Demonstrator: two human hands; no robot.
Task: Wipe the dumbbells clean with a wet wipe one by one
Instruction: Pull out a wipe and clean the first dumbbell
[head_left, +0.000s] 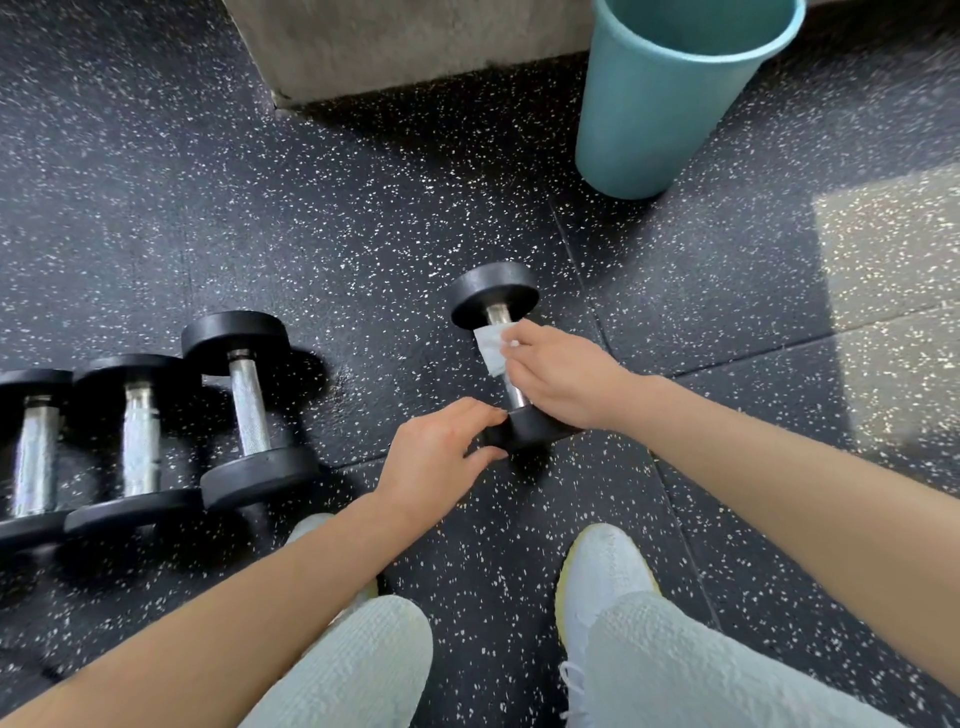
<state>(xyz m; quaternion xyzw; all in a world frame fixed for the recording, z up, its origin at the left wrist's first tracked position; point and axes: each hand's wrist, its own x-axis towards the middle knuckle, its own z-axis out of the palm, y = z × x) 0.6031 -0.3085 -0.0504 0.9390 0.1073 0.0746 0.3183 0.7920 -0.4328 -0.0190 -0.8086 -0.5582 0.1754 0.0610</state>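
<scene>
A small black dumbbell with a chrome handle lies on the speckled floor in the middle of the view. My right hand holds a white wet wipe wrapped against the handle, covering much of the bar. My left hand grips the near black head of the same dumbbell with thumb and fingers around its edge. Three more dumbbells lie side by side at the left, apart from both hands.
A teal plastic bin stands at the back right. A grey concrete block sits at the back centre. My knees and white shoes are at the bottom. Sunlight falls on the floor at right.
</scene>
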